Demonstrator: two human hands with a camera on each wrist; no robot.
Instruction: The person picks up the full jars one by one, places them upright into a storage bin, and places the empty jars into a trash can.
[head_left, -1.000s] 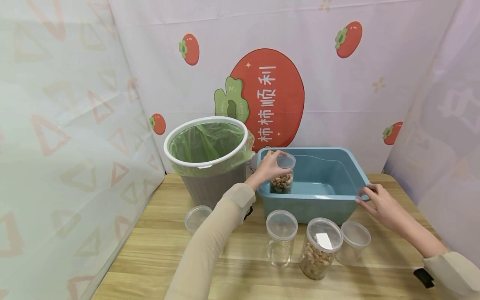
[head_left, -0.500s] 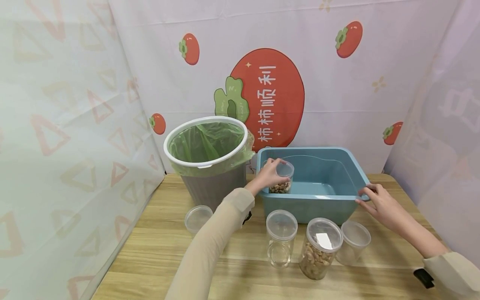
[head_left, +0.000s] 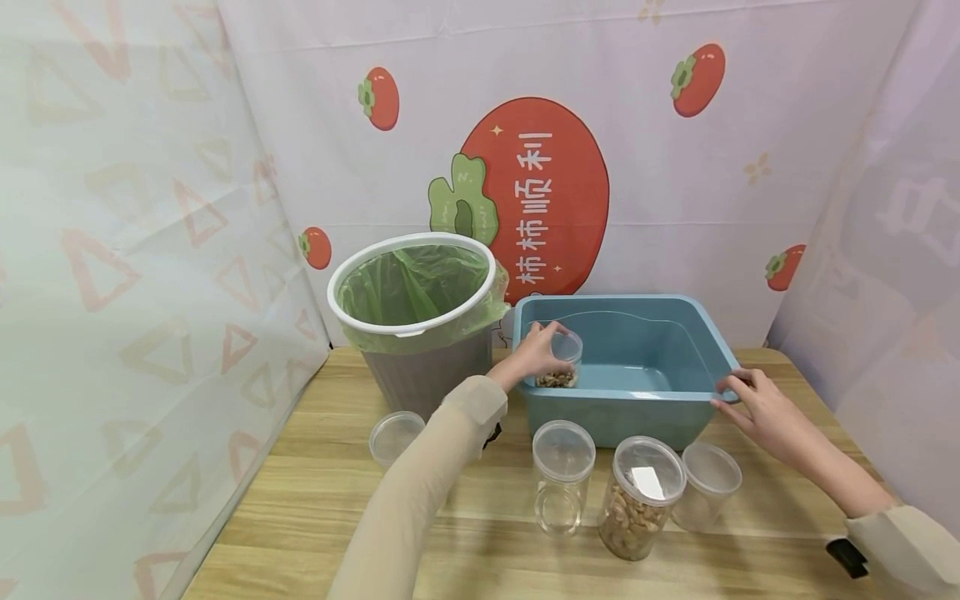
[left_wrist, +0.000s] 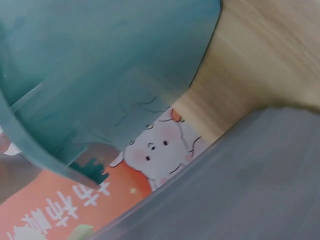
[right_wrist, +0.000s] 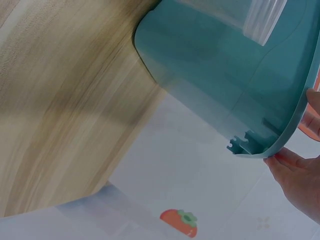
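Note:
In the head view my left hand (head_left: 536, 353) grips a clear lidded jar (head_left: 568, 347) with nuts in its lower part. The jar is inside the left end of the blue plastic tub (head_left: 622, 416), its base hidden behind the near wall. At the tub's near right corner, my right hand (head_left: 763, 415) pinches the rim between thumb and fingers. The right wrist view shows that hand (right_wrist: 299, 182) at the rim of the tub (right_wrist: 220, 65). Only a blurred sliver of the left hand (left_wrist: 17, 175) shows beyond the rim in the left wrist view.
In front of the tub stand a clear lidded jar (head_left: 562, 475), a jar of nuts (head_left: 634, 508) and a shorter jar (head_left: 705, 492). Another lidded jar (head_left: 396, 437) is partly behind the left sleeve. A grey bin (head_left: 427, 375) with a green liner stands left of the tub.
The left hand has lowered the jar of nuts deeper into the tub and slightly left. The right hand has stayed on the rim.

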